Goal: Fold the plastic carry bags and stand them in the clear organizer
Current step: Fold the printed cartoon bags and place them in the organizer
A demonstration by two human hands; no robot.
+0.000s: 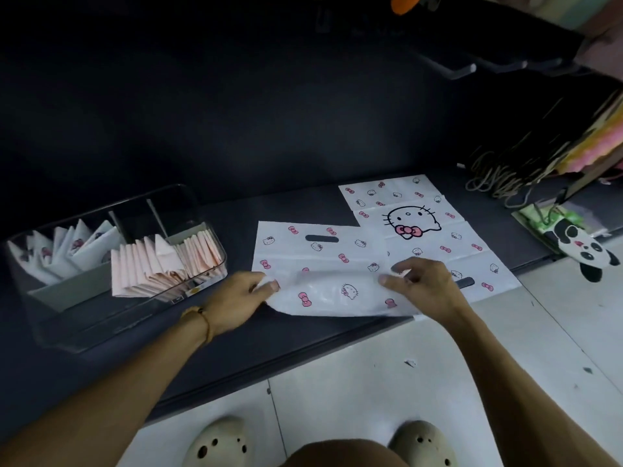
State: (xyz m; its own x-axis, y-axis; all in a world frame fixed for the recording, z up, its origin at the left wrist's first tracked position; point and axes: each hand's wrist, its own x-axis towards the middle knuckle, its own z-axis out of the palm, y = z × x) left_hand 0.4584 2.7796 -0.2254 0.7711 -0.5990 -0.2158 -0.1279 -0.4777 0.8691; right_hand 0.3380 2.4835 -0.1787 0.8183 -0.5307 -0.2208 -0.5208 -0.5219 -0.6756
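Both hands fold white kitty bag (323, 264) on dark table (236, 332). L hand (236, 298) & R hand (424, 288) fingers pinch its near edge up. Clear organizer (111, 254) sits left w/ folded bags.

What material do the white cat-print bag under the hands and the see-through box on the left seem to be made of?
White cat-print carry bag: likely thin glossy plastic film; its lifted near edge curls softly and shines.
Clear compartment organizer: probably rigid transparent plastic, maybe acrylic; the folded bags show through its straight walls.
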